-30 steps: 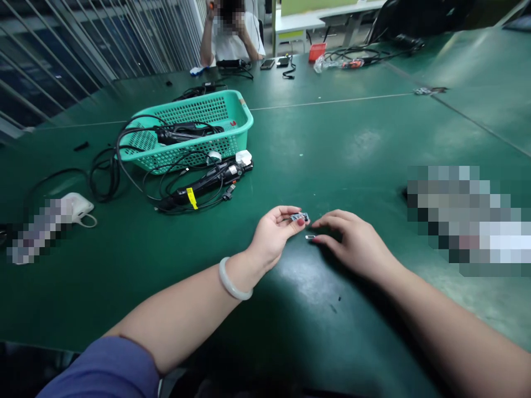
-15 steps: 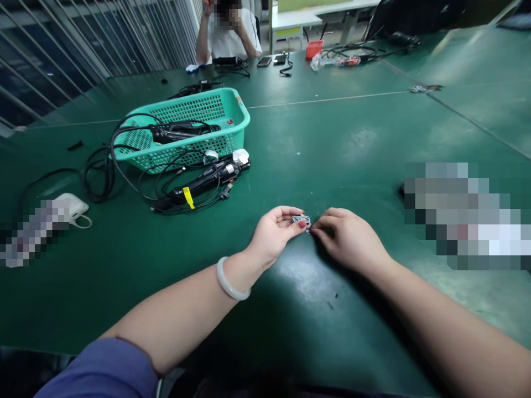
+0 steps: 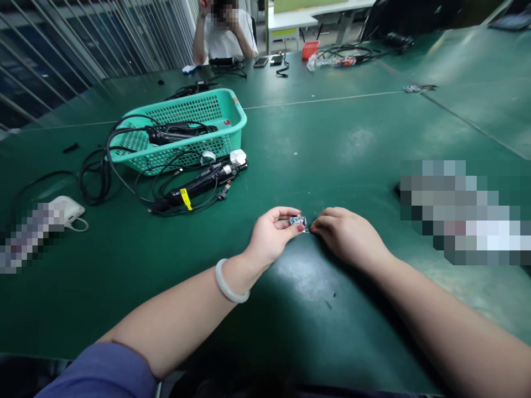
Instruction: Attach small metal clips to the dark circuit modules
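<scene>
My left hand point(image 3: 271, 235) pinches a small circuit board point(image 3: 297, 221) between thumb and fingertips, just above the green table point(image 3: 357, 143). A pale bangle sits on that wrist. My right hand point(image 3: 347, 236) lies beside it with its fingertips pinched together against the board's right end. What those fingers grip is too small to name.
A teal basket point(image 3: 232, 108) with a black tool and cables stands at the back left. A black power tool with a yellow tag point(image 3: 194, 185) and looped cords lie in front of it. A white face mask point(image 3: 68, 209) is at far left. Another person point(image 3: 222, 33) sits across the table.
My right hand moved left from a small metal piece on the table to the board's end. The piece no longer lies on the table. The view drifted slightly.
</scene>
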Motion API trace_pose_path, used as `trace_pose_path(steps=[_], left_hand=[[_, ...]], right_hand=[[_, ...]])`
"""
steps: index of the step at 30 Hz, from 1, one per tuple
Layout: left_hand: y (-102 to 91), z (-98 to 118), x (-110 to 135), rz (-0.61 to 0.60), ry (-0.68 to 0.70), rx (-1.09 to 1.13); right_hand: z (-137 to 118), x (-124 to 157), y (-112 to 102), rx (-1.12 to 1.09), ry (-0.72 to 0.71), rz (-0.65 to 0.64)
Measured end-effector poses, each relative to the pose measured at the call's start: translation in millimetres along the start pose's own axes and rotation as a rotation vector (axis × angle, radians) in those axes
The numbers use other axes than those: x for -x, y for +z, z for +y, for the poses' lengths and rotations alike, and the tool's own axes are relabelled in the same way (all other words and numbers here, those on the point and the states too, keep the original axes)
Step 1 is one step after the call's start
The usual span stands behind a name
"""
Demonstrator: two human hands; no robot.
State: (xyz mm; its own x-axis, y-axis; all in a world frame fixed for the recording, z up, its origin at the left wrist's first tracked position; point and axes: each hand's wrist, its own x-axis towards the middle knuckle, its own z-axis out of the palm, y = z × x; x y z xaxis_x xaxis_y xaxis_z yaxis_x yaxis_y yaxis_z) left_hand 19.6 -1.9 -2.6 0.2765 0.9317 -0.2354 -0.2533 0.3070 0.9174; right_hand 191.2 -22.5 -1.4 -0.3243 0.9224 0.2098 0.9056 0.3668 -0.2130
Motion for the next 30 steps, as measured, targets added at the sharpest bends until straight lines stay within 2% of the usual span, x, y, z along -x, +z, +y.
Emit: trace_pose_path(steps=[5,11,18,30], left_hand=[[0.2,0.3,1.2,-0.005,0.005,-0.044],[1.3,-0.7,2.6,-0.013,-0.026,-0.068],[1.1,-4.6,3.6,-0.051,0.001,-0.094],[2.8,-3.5,5.5,-0.049,0.002,-0.095]], right_hand=[[4.6,-0.4,-2.7,0.102,-0.045,0.066],[1.0,1.9,-20.3,-0.003,0.000,0.346],[-20.1,-1.6,-22.2,0.043,-0.115,0.255],[-22.5,-3.5,-22.6,0.108,-0.163,0.216]])
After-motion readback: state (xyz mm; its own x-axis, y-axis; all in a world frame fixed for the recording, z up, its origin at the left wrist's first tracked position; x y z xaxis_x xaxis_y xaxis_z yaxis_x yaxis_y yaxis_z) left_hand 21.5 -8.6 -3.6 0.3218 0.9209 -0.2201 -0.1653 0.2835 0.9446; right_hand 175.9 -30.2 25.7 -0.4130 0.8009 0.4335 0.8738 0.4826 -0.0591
